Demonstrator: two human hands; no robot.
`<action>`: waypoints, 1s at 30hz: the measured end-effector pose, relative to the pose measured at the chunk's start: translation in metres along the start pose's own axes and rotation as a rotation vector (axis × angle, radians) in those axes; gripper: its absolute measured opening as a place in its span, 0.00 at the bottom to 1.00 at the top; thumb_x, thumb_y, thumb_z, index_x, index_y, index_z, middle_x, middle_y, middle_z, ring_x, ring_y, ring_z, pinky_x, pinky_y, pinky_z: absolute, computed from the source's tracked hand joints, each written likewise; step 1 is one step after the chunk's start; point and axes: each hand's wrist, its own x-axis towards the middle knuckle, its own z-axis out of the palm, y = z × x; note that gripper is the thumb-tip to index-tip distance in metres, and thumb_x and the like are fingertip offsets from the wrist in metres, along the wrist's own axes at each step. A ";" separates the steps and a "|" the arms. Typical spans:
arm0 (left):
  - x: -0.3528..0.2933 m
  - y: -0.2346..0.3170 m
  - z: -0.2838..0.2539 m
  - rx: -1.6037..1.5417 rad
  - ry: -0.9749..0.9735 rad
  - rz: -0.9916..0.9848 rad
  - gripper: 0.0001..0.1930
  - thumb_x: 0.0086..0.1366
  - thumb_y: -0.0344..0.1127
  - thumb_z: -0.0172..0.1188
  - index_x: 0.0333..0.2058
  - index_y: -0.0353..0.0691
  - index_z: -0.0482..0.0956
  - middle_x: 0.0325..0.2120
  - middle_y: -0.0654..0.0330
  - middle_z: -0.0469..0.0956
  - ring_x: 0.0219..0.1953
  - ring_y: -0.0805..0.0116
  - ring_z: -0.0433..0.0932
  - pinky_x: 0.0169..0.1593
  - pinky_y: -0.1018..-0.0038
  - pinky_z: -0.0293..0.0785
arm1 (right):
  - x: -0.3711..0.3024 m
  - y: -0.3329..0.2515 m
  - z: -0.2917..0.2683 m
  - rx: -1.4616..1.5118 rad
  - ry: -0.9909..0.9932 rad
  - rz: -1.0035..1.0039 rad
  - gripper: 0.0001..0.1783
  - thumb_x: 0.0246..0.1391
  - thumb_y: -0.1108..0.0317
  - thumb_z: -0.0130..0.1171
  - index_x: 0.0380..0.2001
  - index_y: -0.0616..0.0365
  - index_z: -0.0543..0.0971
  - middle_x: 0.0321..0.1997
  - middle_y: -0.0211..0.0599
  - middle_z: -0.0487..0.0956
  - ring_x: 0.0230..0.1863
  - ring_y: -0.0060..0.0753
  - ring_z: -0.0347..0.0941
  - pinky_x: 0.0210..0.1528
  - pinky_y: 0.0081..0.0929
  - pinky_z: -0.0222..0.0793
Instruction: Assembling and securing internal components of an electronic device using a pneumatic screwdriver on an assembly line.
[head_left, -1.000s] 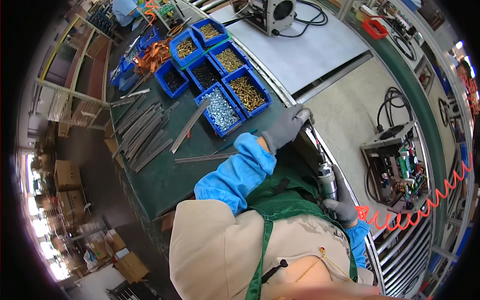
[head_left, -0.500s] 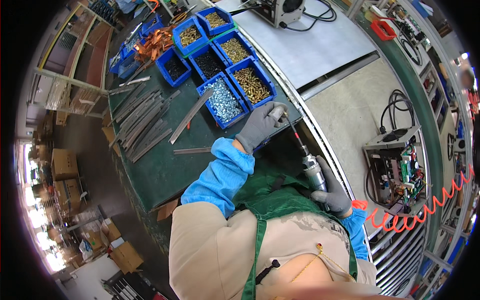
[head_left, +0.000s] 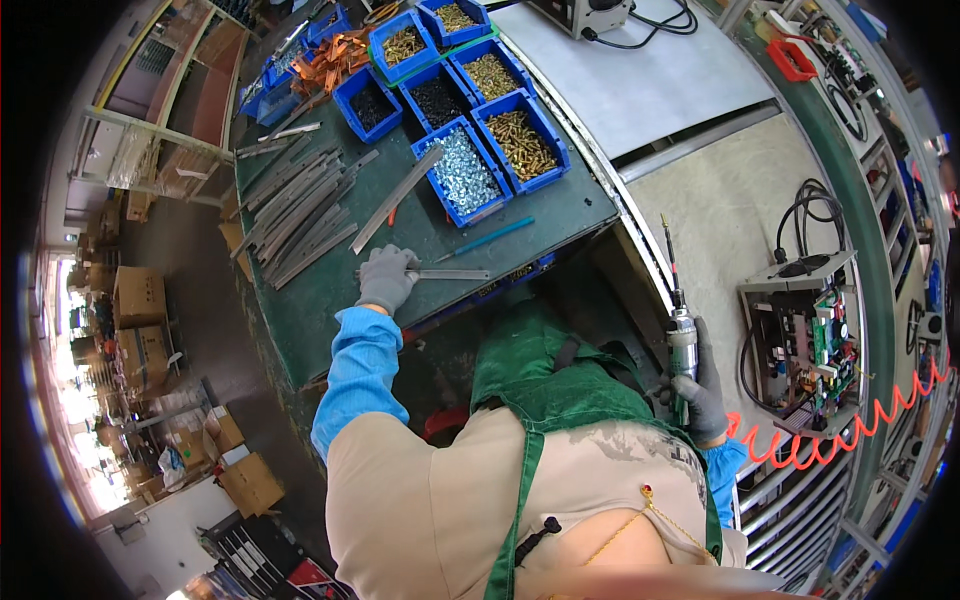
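Note:
My gloved left hand [head_left: 387,279] is closed on the left end of a flat grey metal strip [head_left: 452,274] by the green tabletop's front edge. At the right, my gloved right hand [head_left: 706,388] wraps round a silver air screwdriver [head_left: 682,342], its long bit [head_left: 670,250] pointing up and away from me. A blue pen-like stick [head_left: 496,236] lies on the table beyond the strip. Behind it stands a blue bin of silvery nuts or washers [head_left: 463,172], beside a bin of brass-coloured screws [head_left: 521,143]. Whether the bit carries a screw is too small to tell.
Many metal strips [head_left: 305,210] lie piled at the left of the green table [head_left: 330,310]. More blue bins [head_left: 437,102] and orange parts [head_left: 335,62] stand behind. At the right, an opened device with circuit boards [head_left: 810,335] sits on the conveyor, near a coiled red hose [head_left: 800,450].
My left hand has moved away from the screwdriver tip, left and nearer, onto the metal strip. My right hand has shifted the screwdriver rightward and more upright. The blue stick has come into sight.

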 end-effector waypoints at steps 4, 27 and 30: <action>-0.010 -0.003 -0.016 0.000 0.136 0.026 0.05 0.57 0.38 0.59 0.34 0.52 0.77 0.35 0.63 0.76 0.47 0.60 0.71 0.48 0.63 0.68 | -0.015 0.005 -0.008 0.033 0.069 -0.088 0.57 0.32 0.62 0.63 0.69 0.50 0.47 0.46 0.40 0.71 0.29 0.28 0.72 0.29 0.22 0.71; -0.088 0.474 -0.098 -0.455 0.420 1.549 0.16 0.61 0.35 0.52 0.48 0.50 0.75 0.32 0.58 0.76 0.37 0.56 0.75 0.41 0.61 0.68 | -0.253 0.080 -0.058 0.440 0.799 -0.506 0.66 0.27 0.57 0.72 0.69 0.49 0.43 0.35 0.41 0.75 0.24 0.32 0.75 0.26 0.27 0.77; -0.111 0.523 -0.097 -0.140 0.764 1.620 0.18 0.57 0.33 0.54 0.46 0.60 0.78 0.30 0.64 0.75 0.40 0.63 0.73 0.50 0.56 0.61 | -0.265 0.096 -0.050 0.479 0.897 -0.562 0.67 0.29 0.56 0.73 0.69 0.47 0.42 0.30 0.39 0.75 0.22 0.30 0.76 0.28 0.30 0.78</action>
